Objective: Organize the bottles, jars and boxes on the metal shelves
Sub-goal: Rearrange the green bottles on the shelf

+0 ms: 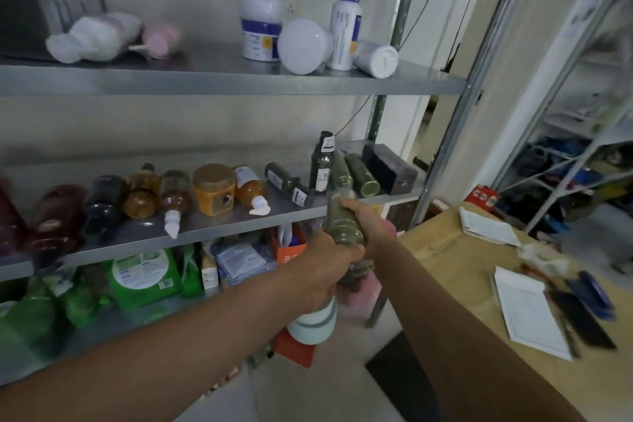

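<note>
Our hands are both full. The right hand (pixel 368 221) has its fingers curled round a dull green bottle (pixel 342 222), held upright just in front of the middle shelf (pixel 205 233). The left hand (pixel 325 267), touching it from below, grips the top of a white bottle (pixel 313 322) with pale bands that hangs beneath it.

We judge the job barely begun. Just above the hands, one dark bottle (pixel 322 164) stands while two more green bottles (pixel 363 174) lie on their sides. Further left of the hands, amber bottles (pixel 174 195) and dark red ones (pixel 58 216) lie tipped, their necks over the edge, around an upright amber jar (pixel 214 188). High above the hands, on the top shelf (pixel 239 84), a white jar (pixel 303 46) and a white tube (pixel 376 60) are toppled.

The green bottle is slim, ribbed near its base and faintly lettered; motion blur hides its cap.
</note>
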